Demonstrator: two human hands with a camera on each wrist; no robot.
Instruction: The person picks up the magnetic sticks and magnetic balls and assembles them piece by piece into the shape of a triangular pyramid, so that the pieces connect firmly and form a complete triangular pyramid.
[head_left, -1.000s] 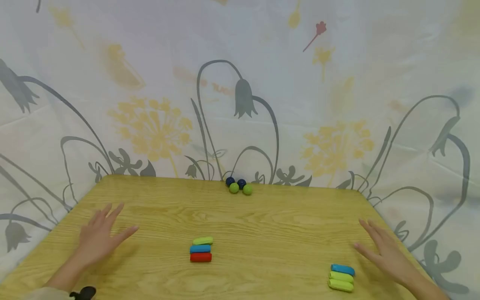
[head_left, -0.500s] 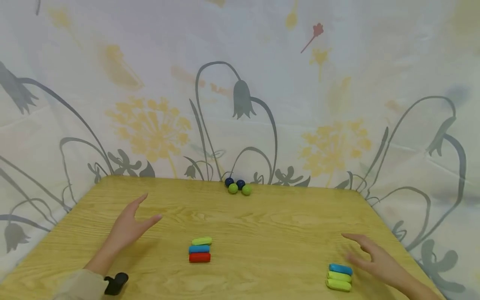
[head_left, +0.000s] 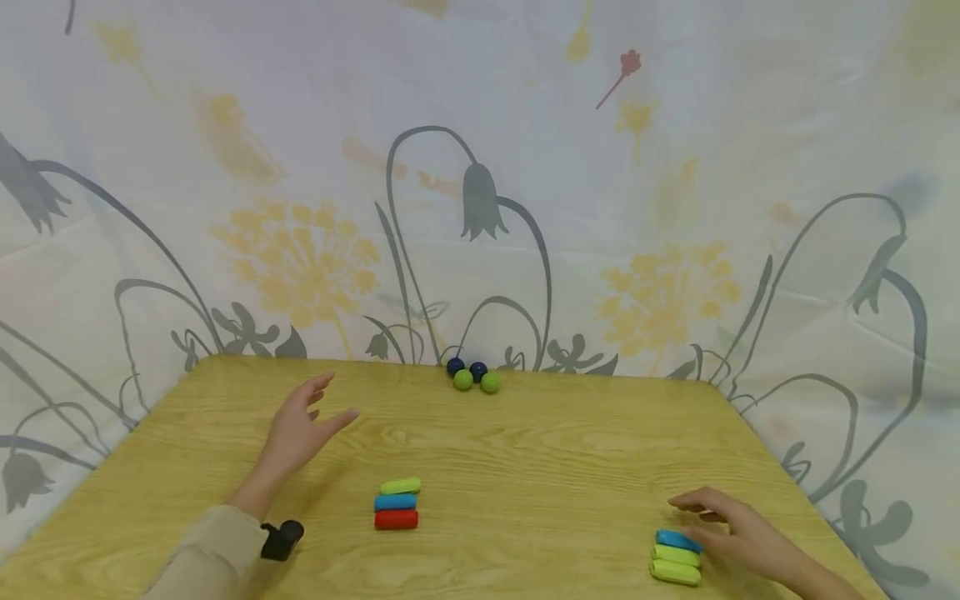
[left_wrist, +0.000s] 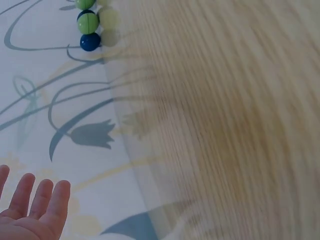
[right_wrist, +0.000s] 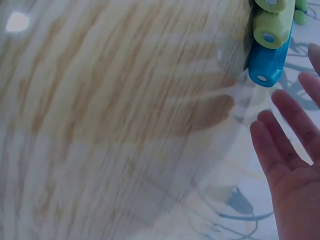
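Note:
My left hand (head_left: 296, 437) hangs over the left half of the table, its thumb and fingers apart and nothing between them. To its right lies a row of three short cylinders: lime (head_left: 401, 486), blue (head_left: 395, 502) and red (head_left: 397, 520). On the right side, another row holds a blue cylinder (head_left: 677, 540) at the far end and two lime cylinders (head_left: 676, 572) nearer. My right hand (head_left: 738, 537) hovers just beside and above this row, its thumb overlapping the blue one's right end in the head view. The right wrist view has its loosely bent fingers (right_wrist: 265, 142) near that blue cylinder (right_wrist: 267, 65).
At the table's back edge, two dark blue balls (head_left: 477, 372) and two green balls (head_left: 490, 382) sit clustered. A wood-grain table (head_left: 540, 450) spans the view, with a flower-patterned sheet (head_left: 337, 208) behind it. A black device (head_left: 282, 540) is strapped by the left sleeve.
My left hand has moved right and slightly forward toward the left row. The right hand has come left and down to the right row, its fingers bending. The cylinders and balls have stayed put.

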